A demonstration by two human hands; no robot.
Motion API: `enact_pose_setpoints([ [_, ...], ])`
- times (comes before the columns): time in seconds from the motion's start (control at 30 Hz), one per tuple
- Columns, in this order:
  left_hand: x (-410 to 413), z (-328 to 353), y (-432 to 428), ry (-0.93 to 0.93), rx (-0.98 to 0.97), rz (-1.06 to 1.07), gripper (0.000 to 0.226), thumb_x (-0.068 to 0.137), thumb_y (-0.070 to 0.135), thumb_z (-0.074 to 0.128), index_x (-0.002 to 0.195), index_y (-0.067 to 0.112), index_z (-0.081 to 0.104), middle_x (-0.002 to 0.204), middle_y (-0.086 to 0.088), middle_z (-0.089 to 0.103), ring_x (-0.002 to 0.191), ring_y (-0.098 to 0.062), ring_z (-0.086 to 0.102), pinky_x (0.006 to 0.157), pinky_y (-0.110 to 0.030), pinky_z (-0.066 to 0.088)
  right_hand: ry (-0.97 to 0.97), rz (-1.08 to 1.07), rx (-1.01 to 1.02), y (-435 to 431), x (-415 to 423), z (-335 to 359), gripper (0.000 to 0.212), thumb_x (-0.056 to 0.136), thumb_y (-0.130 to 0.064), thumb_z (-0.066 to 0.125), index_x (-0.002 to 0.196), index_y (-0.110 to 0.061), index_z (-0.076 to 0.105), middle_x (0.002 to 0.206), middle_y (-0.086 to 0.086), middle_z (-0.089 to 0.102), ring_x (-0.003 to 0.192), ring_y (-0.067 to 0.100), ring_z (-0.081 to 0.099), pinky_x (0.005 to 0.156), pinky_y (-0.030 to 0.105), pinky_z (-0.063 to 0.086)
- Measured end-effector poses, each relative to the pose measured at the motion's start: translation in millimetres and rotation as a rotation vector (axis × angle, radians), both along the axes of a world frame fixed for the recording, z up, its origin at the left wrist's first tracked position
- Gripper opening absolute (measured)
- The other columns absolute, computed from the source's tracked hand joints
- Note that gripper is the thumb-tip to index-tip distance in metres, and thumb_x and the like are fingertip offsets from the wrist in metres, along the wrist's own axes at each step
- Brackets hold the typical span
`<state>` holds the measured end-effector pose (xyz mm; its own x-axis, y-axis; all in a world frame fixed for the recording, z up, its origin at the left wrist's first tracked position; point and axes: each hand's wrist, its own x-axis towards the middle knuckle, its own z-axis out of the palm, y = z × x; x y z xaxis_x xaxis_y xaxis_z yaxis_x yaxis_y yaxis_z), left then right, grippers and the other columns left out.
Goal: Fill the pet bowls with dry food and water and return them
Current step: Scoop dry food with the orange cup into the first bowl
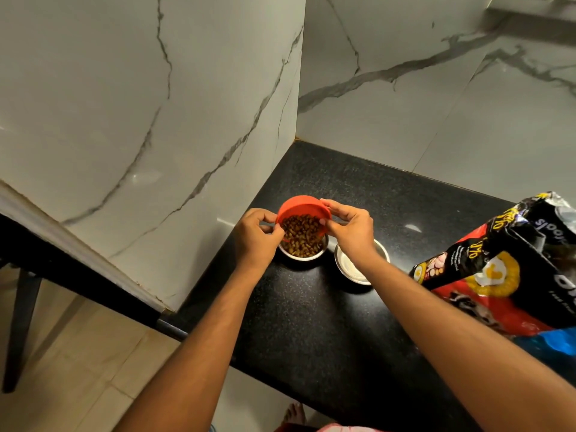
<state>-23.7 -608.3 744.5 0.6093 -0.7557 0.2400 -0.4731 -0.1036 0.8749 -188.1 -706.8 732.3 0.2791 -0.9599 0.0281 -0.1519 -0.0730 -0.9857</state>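
Black speckled stone formed the tabletop point(327, 322), set into a corner of white marble-veined wall tiles point(124, 104). From my remote seat I saw both hands raised over its far end. The left hand point(255, 235) pinched the left rim of a round orange plastic cup point(297, 210) between curled fingers and thumb. The right hand point(350, 227) pinched the opposite rim the same way. The cup was tipped with its mouth toward the camera and downward, directly above a small round steel bowl point(308, 256) that stood on the tabletop close to the wall. Brown dry kibble point(300, 230) filled the cup's mouth and reached down into that bowl, which already held a layer of it. Just to the right, a second round steel bowl point(349, 271) stood on the tabletop, partly hidden behind the right wrist, and I could make out only its pale inside. Further right, a large black, red and yellow pet-food bag point(498, 275) lay slanted on the tabletop, its crumpled top toward the wall. Left of the tabletop I noted beige floor tiles point(78, 353) and a dark furniture leg point(21, 322).
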Motion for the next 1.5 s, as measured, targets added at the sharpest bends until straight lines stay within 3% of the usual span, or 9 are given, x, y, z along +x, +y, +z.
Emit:
enact_pose_setpoints([
  [0.47, 3.3, 0.0, -10.6, -0.013, -0.081, 0.006, 0.015, 0.071, -0.007, 0.071, 0.079, 0.006, 0.067, 0.091, -0.008, 0.067, 0.069, -0.009, 0.064, 0.063, -0.006, 0.051, -0.010, -0.004, -0.017, -3.9, 5.3, 13.1, 0.040, 0.081, 0.007, 0.069, 0.113, -0.016, 0.072, 0.114, 0.000, 0.072, 0.113, 0.015, 0.065, 0.089, 0.044, 0.057],
  [0.77, 8.1, -0.5, -17.7, -0.026, -0.105, 0.024, 0.016, 0.070, -0.004, 0.072, 0.078, 0.008, 0.067, 0.091, -0.009, 0.068, 0.074, -0.016, 0.067, 0.066, -0.022, 0.057, -0.015, 0.004, 0.014, -5.2, 9.4, 19.3, 0.037, 0.085, 0.002, 0.067, 0.116, -0.017, 0.070, 0.116, 0.001, 0.071, 0.113, 0.015, 0.065, 0.094, 0.045, 0.054],
  [0.93, 8.5, -1.7, -20.2, -0.022, -0.110, 0.026, 0.015, 0.071, -0.004, 0.072, 0.079, 0.008, 0.067, 0.092, -0.008, 0.068, 0.074, -0.014, 0.067, 0.064, -0.009, 0.053, -0.018, -0.011, 0.028, -5.9, 11.7, 21.1, 0.036, 0.085, 0.002, 0.068, 0.117, -0.014, 0.070, 0.116, 0.001, 0.071, 0.113, 0.015, 0.064, 0.094, 0.044, 0.055],
  [1.23, 5.9, -3.9, -25.9, -0.030, -0.132, 0.014, 0.016, 0.070, -0.006, 0.071, 0.080, 0.006, 0.067, 0.093, -0.009, 0.066, 0.076, -0.017, 0.067, 0.065, -0.008, 0.053, 0.007, -0.064, 0.000, -6.2, 11.2, 20.7, 0.037, 0.083, 0.004, 0.068, 0.112, -0.020, 0.072, 0.110, -0.001, 0.073, 0.109, 0.011, 0.066, 0.092, 0.045, 0.055],
  [1.33, 7.2, -4.7, -24.9, -0.039, -0.148, 0.028, 0.017, 0.069, -0.006, 0.072, 0.079, 0.006, 0.067, 0.093, -0.009, 0.066, 0.077, -0.017, 0.067, 0.065, -0.011, 0.054, -0.010, -0.061, -0.001, -3.0, 12.5, 23.0, 0.035, 0.082, 0.006, 0.068, 0.111, -0.014, 0.072, 0.108, 0.000, 0.073, 0.107, 0.011, 0.067, 0.090, 0.041, 0.057],
  [1.5, 7.6, -2.9, -20.7, -0.056, -0.173, 0.047, 0.018, 0.067, -0.009, 0.073, 0.080, 0.002, 0.067, 0.092, -0.010, 0.066, 0.077, -0.017, 0.065, 0.064, -0.003, 0.049, -0.050, -0.038, -0.006, 4.6, 14.8, 29.1, 0.036, 0.082, 0.012, 0.065, 0.107, -0.012, 0.071, 0.106, 0.001, 0.072, 0.105, 0.011, 0.068, 0.084, 0.032, 0.059],
])
